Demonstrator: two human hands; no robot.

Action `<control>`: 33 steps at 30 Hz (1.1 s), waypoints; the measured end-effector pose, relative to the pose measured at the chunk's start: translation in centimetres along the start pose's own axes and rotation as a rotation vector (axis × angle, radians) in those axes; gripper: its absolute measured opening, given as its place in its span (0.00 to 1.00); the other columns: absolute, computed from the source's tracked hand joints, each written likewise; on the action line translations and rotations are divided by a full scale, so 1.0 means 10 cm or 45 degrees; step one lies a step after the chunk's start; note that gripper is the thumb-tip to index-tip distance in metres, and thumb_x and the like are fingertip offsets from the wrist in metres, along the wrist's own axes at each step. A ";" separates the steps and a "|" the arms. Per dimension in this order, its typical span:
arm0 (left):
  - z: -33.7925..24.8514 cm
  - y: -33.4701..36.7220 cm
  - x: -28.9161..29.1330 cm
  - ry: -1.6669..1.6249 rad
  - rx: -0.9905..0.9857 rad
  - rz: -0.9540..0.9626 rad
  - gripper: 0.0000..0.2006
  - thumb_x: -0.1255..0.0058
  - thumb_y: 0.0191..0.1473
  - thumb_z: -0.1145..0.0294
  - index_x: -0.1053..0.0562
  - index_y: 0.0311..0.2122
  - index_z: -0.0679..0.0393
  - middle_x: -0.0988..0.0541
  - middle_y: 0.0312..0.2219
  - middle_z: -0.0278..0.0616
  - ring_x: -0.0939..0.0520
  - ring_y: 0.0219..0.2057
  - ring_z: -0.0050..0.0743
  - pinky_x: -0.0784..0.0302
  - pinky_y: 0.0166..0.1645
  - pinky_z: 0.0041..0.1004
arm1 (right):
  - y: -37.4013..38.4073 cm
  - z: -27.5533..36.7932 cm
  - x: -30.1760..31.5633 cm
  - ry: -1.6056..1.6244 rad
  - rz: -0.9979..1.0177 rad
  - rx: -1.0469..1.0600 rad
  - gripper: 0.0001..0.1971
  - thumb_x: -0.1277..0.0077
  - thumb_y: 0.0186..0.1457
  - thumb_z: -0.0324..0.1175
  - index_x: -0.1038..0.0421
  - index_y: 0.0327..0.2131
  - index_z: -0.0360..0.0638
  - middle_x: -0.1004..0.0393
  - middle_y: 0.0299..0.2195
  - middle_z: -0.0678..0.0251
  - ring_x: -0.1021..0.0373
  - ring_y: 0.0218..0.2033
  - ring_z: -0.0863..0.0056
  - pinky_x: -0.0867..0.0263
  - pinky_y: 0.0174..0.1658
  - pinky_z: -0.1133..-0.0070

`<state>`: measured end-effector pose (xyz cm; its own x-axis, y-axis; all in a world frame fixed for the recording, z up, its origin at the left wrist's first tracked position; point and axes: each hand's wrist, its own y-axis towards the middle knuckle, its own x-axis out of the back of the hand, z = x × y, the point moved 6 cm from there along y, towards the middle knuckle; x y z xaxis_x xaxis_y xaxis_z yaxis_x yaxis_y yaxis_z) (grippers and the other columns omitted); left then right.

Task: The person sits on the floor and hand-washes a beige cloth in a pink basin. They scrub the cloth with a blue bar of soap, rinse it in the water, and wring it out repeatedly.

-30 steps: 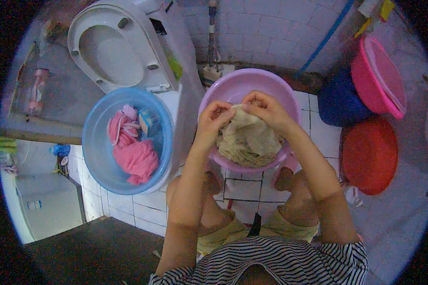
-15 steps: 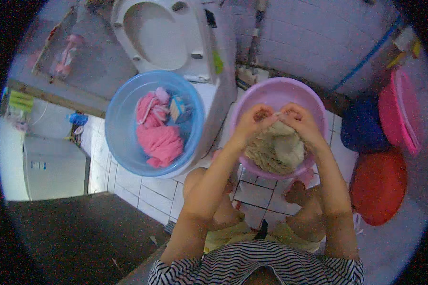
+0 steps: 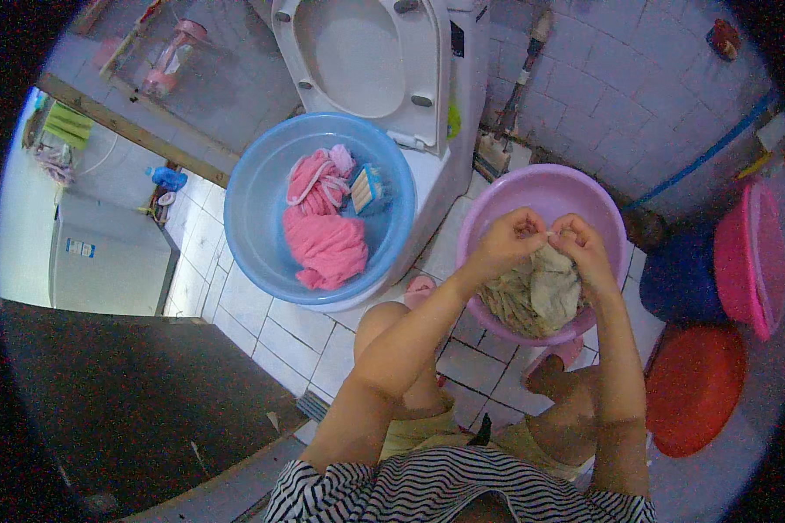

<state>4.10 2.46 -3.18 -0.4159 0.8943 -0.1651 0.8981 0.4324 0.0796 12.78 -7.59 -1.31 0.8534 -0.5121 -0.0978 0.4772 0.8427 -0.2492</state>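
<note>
Over a pink-purple plastic basin (image 3: pixel 497 192), my left hand (image 3: pixel 513 240) and my right hand (image 3: pixel 582 247) meet with their fingertips pinched together. Both grip the upper edge of a wrinkled beige-grey cloth (image 3: pixel 554 301), which hangs and lies crumpled in the basin below them. What kind of garment it is I cannot make out. To the left, a larger light-blue basin (image 3: pixel 240 253) holds a bundled pink cloth (image 3: pixel 325 248) and a small blue-and-tan block or brush (image 3: pixel 368 189).
A toilet (image 3: pixel 362 52) with its lid raised stands behind the blue basin. At right are a dark blue bucket (image 3: pixel 685 275), a bright pink basin (image 3: pixel 746 261) and a red basin (image 3: pixel 698 392). A dark panel (image 3: pixel 139 401) fills the lower left. White tiles (image 3: pixel 292 336) cover the floor.
The view has shifted, so the basins appear farther right. My hands stay together at the cloth's edge, their fingertips still pinching it.
</note>
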 end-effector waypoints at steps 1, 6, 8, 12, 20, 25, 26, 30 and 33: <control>0.01 0.01 0.00 0.005 0.000 0.004 0.06 0.49 0.49 0.70 0.33 0.30 0.59 0.31 0.25 0.28 0.31 0.28 0.12 0.35 0.32 0.17 | 0.01 -0.02 0.00 -0.007 0.015 0.009 0.05 0.50 0.49 0.31 0.35 0.31 0.45 0.34 0.22 0.77 0.37 0.25 0.88 0.42 0.27 0.89; 0.10 -0.01 -0.01 -0.015 0.003 0.003 0.07 0.49 0.48 0.68 0.33 0.28 0.58 0.32 0.24 0.28 0.33 0.27 0.11 0.36 0.31 0.17 | 0.02 -0.08 0.00 0.026 0.057 -0.005 0.05 0.51 0.48 0.30 0.34 0.30 0.46 0.32 0.23 0.76 0.36 0.26 0.88 0.40 0.28 0.88; 0.09 -0.02 -0.02 -0.023 0.076 0.010 0.08 0.48 0.48 0.67 0.33 0.28 0.58 0.32 0.24 0.28 0.33 0.27 0.11 0.37 0.30 0.16 | 0.05 -0.14 0.03 0.013 0.079 -0.009 0.05 0.51 0.47 0.30 0.34 0.30 0.46 0.32 0.23 0.76 0.36 0.26 0.88 0.41 0.28 0.88; 0.07 -0.02 -0.02 0.046 0.135 -0.002 0.07 0.49 0.48 0.68 0.33 0.27 0.59 0.33 0.23 0.28 0.34 0.26 0.11 0.37 0.30 0.16 | 0.08 -0.19 0.05 0.039 0.095 0.001 0.06 0.50 0.47 0.30 0.34 0.31 0.46 0.32 0.22 0.76 0.37 0.24 0.88 0.42 0.27 0.88; 0.23 0.00 0.10 0.150 -0.022 -0.162 0.03 0.58 0.52 0.71 0.37 0.30 0.57 0.35 0.22 0.28 0.35 0.25 0.12 0.39 0.28 0.17 | 0.07 -0.17 0.04 -0.089 0.032 -0.051 0.07 0.48 0.48 0.34 0.31 0.32 0.45 0.30 0.23 0.73 0.35 0.25 0.86 0.40 0.28 0.87; 0.05 -0.01 0.13 0.186 0.044 -0.243 0.03 0.61 0.54 0.71 0.38 0.32 0.57 0.36 0.22 0.29 0.35 0.24 0.13 0.39 0.28 0.18 | 0.06 -0.15 0.00 -0.117 0.057 -0.043 0.07 0.48 0.50 0.35 0.31 0.31 0.44 0.30 0.25 0.74 0.35 0.27 0.86 0.39 0.30 0.87; 0.08 -0.01 0.14 0.166 0.080 -0.255 0.03 0.61 0.55 0.71 0.38 0.32 0.57 0.35 0.22 0.29 0.35 0.24 0.13 0.39 0.28 0.18 | 0.04 -0.13 -0.02 -0.073 0.073 -0.068 0.07 0.48 0.50 0.34 0.32 0.31 0.44 0.31 0.25 0.75 0.36 0.27 0.87 0.39 0.30 0.87; 0.07 -0.02 0.10 0.097 0.089 -0.243 0.03 0.61 0.55 0.71 0.37 0.35 0.57 0.33 0.25 0.31 0.33 0.26 0.14 0.37 0.30 0.18 | 0.04 -0.17 -0.03 0.127 0.095 -0.082 0.08 0.50 0.51 0.35 0.32 0.33 0.44 0.31 0.27 0.74 0.35 0.29 0.87 0.39 0.32 0.87; 0.14 0.00 0.13 0.124 -0.014 -0.308 0.06 0.62 0.56 0.72 0.36 0.38 0.58 0.30 0.29 0.34 0.31 0.30 0.18 0.34 0.35 0.20 | -0.02 -0.11 -0.02 0.258 0.009 -0.129 0.10 0.49 0.50 0.35 0.32 0.36 0.44 0.30 0.30 0.72 0.35 0.33 0.84 0.38 0.36 0.84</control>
<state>3.80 3.47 -4.81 -0.6307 0.7713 -0.0851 0.7695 0.6358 0.0603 12.31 -7.83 -2.29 0.7920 -0.5377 -0.2891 0.4388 0.8307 -0.3426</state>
